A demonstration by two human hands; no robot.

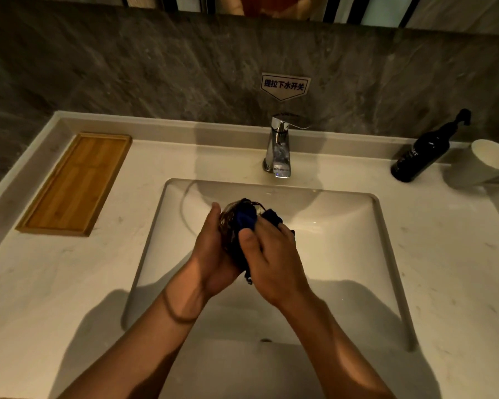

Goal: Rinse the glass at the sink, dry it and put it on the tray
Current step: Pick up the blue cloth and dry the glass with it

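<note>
Blue cloth (247, 223) was stuffed in the clear glass (228, 226) at mid-frame over the white sink (343, 226). The left hand (213, 254) wrapped the glass; the right hand (271, 254) pinched the cloth. The wooden tray (75, 182) sat upper left.

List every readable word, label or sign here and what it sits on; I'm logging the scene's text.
"提拉下水开关": white sign stuck on the grey wall above the faucet.
"...ler": tail end of a white brand word on the black pump bottle; the rest is turned away and too blurred to read.
Nothing else carries text.
</note>
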